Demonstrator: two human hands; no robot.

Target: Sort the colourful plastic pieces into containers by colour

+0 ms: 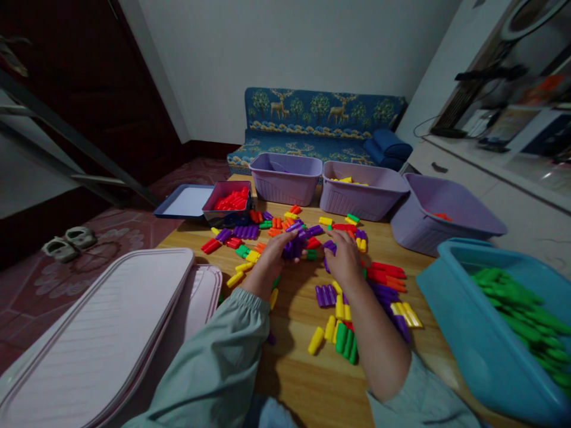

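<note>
Colourful ribbed plastic pieces, like short joined sticks, lie scattered across the wooden table. My left hand (273, 257) is closed around a bunch of purple plastic pieces (294, 245) just over the table. To its right, my right hand (344, 257) curls its fingers and thumb about another purple plastic piece (329, 252); the fingers partly hide it. Below my right hand lie a purple four-stick piece (326, 295), yellow pieces (316, 340) and a green piece (347, 343). Red pieces (386, 272) rest beside my right forearm.
Three lilac bins (285, 181) line the table's far side. At right stands a teal bin (473, 321) of green pieces. A small box (207, 209) of red pieces sits at far left by a dark-rimmed lid (185, 201). Pale lids (111, 327) are stacked at near left.
</note>
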